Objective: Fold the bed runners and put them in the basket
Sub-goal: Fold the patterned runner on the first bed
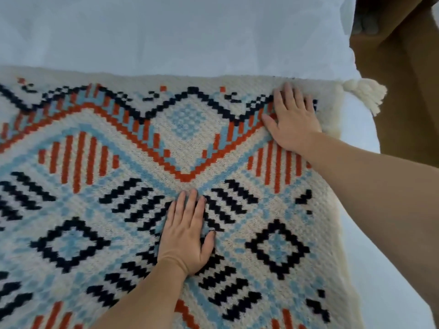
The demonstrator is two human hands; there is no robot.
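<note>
A cream knitted bed runner (pixel 133 148) with a navy, light-blue and orange diamond pattern lies spread flat over the bed, filling most of the view. A cream tassel (pixel 365 92) hangs at its far right corner. My left hand (pixel 187 236) rests flat on the runner near its middle, fingers together and pointing away from me. My right hand (pixel 293 117) lies flat near the far right corner, fingers spread, just left of the tassel. Neither hand grips the cloth. No basket is in view.
A white bed sheet (pixel 178 34) stretches beyond the runner's far edge and shows along the right side (pixel 380 269). A brown wooden surface (pixel 403 79) lies past the bed's right edge at the top right.
</note>
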